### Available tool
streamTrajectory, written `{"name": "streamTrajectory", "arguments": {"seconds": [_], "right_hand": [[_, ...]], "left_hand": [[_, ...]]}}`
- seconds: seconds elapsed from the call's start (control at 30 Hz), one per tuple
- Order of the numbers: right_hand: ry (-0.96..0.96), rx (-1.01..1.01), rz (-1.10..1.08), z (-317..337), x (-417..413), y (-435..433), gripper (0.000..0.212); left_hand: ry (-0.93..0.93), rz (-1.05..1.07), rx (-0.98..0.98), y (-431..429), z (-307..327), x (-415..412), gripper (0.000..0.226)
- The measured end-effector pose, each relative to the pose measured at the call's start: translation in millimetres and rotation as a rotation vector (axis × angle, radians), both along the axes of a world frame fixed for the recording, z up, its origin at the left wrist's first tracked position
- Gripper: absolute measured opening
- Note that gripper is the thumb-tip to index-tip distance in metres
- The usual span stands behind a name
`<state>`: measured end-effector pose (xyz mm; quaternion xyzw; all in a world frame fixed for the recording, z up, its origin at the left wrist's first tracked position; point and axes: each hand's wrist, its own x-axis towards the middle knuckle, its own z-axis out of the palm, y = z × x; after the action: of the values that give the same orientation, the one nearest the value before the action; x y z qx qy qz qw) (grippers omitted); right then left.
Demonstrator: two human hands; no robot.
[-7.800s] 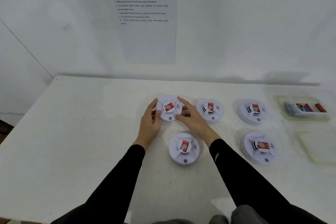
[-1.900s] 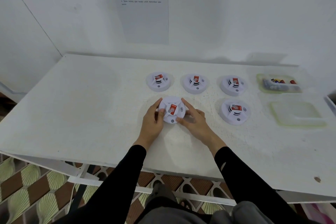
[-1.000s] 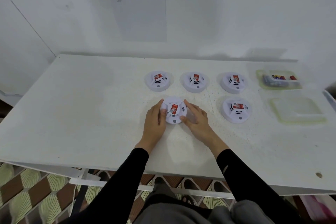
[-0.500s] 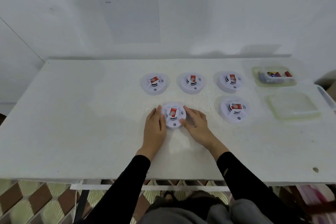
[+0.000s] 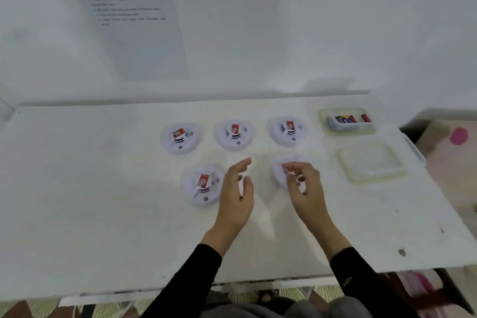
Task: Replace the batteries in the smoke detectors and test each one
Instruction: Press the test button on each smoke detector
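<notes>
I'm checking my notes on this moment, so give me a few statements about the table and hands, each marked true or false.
1. Five detectors lie on the table. True.
2. The batteries lie loose on the table. False: they are in the tub at back right.
3. The left hand grips a detector. False: it is open and holds nothing, between the two front detectors.
4. The right hand is over the front right detector. True.
5. The lid is on the tub. False: it lies on the table in front of the tub.
</notes>
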<state>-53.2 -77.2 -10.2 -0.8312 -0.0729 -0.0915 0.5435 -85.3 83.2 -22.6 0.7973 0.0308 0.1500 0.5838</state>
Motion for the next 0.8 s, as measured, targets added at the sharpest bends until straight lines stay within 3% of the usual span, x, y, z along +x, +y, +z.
{"name": "streamTrajectory", "arguments": {"seconds": [0.13, 0.3, 0.4, 0.6, 0.7, 0.8], "right_hand": [[0.123, -0.029, -0.158, -12.9, 18.8, -49.6, 0.03], [0.386, -0.316, -0.074, -27.8, 37.7, -68.1, 0.048], [0.374, -0.408, 0.014, -30.8, 40.6, -70.0, 0.063], [0.307, -0.186, 0.172, -27.8, 45.6, -74.9, 0.05], [0.299, -0.158, 0.232, -26.0, 45.9, -74.2, 0.055], [0.31, -0.146, 0.235, -26.0, 43.0, -74.1, 0.06]], "left_hand": [[0.131, -0.003, 0.175, -38.9, -21.2, 27.7, 0.037], [0.281, 0.096, 0.34, -60.2, -39.3, 51.6, 0.049], [0.243, 0.093, 0.433, -67.3, -47.4, 53.2, 0.056], [0.0, 0.09, 0.132, -68.2, -45.1, 49.8, 0.035], [0.043, 0.077, -0.009, -66.0, -43.3, 47.5, 0.041], [0.053, 0.047, 0.028, -63.9, -41.2, 45.5, 0.042]]}}
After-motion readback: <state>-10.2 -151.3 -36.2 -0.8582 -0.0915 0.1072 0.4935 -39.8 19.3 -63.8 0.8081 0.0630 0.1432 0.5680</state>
